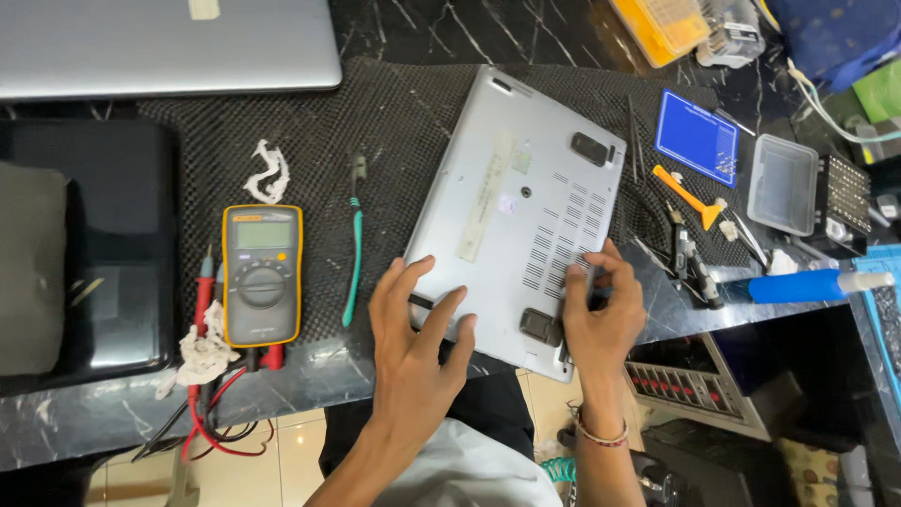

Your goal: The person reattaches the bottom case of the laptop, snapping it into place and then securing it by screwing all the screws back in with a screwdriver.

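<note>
Silver laptop base (pixel 511 202), underside up, overhangs counter's near edge. Left hand (pixel 418 347) flat, fingers spread on its near-left corner. Right hand (pixel 601 314) pinches near-right edge. Multimeter (pixel 262 275) well left; orange pry tool (pixel 690 197) right.

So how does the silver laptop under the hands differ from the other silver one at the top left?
The laptop under the hands lies underside up, showing vents, rubber feet and screws; the laptop at the top left shows a plain smooth face. The first sits tilted on the black mesh mat and overhangs the counter edge, touched by the left hand and right hand; the second is untouched and cut off by the frame. Both are silver and closed.
</note>
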